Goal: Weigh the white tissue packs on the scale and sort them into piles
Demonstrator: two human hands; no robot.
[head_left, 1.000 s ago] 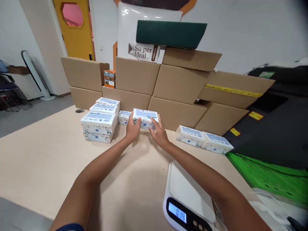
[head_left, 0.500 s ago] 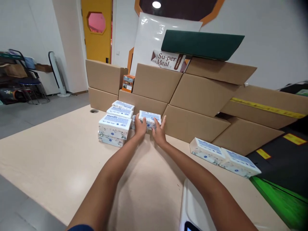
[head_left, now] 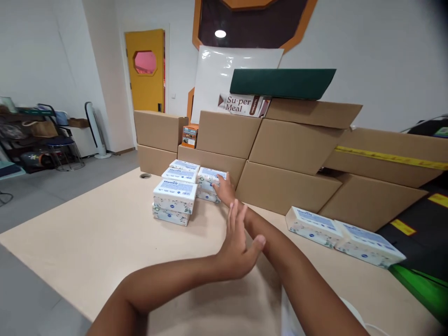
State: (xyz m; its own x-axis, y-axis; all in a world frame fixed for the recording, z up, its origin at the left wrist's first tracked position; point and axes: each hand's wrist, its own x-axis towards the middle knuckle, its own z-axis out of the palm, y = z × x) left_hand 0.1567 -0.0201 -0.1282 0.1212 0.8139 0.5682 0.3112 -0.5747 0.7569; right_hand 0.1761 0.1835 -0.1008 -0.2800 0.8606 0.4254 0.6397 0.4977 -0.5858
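Several white and blue tissue boxes stand stacked on the beige table (head_left: 80, 242) in front of a wall of cardboard cartons. My right hand (head_left: 224, 189) reaches forward and rests with spread fingers on the rightmost stacked tissue box (head_left: 209, 179). My left hand (head_left: 238, 245) hovers open above the table, pulled back toward me, fingers straight and holding nothing. The nearest stack (head_left: 174, 200) is two boxes high and stands to the left of both hands.
Two more tissue boxes (head_left: 345, 235) lie side by side on the table at the right. Cardboard cartons (head_left: 290, 149) line the table's far edge, with a green board (head_left: 282, 83) on top. A yellow door (head_left: 145, 70) and chairs are at the left.
Both hands held a tissue box and set it on the stack by the cartons. My left hand has let go and drawn back toward me. The camera tilted up, and the scale left view.
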